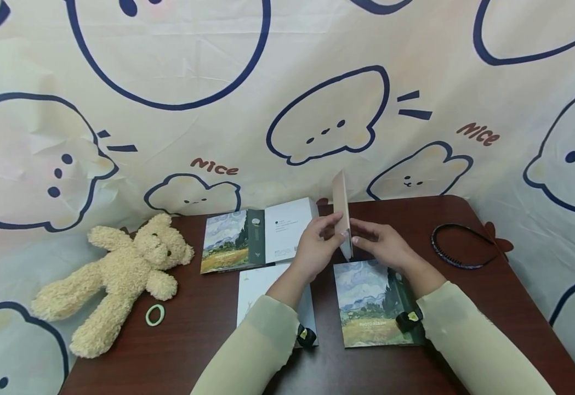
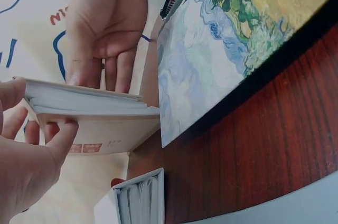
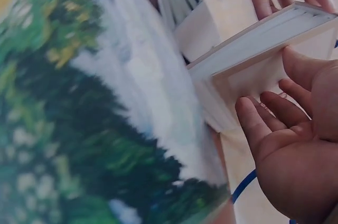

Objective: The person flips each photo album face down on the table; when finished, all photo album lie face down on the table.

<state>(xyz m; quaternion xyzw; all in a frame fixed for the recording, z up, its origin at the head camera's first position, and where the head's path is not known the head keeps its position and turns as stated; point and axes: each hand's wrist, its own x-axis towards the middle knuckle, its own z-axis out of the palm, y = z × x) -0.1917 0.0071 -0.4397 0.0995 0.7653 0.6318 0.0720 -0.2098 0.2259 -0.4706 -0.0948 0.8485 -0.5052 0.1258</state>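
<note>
A small pale pink album [image 1: 340, 193] stands on edge between both hands, its white pages [image 2: 84, 101] showing between the covers in the left wrist view. My left hand [image 1: 317, 247] pinches it along the left side, thumb and fingers on the cover. On the other side, my right hand [image 1: 386, 245] touches the opposite cover with its thumb [image 3: 303, 68] and loosely bent fingers. Just below the right hand lies a photo album [image 1: 366, 307] with a landscape painting on its cover. White sheets or a booklet [image 1: 255, 288] lie under the left forearm, partly hidden.
An open landscape-cover sleeve [image 1: 228, 241] and a white book [image 1: 287, 227] lie at the back. Left of them are a teddy bear [image 1: 126, 269] and a green ring [image 1: 155, 315]. A dark headband [image 1: 457, 267] lies right, near the table edge. A patterned cloth [image 1: 317, 55] hangs behind.
</note>
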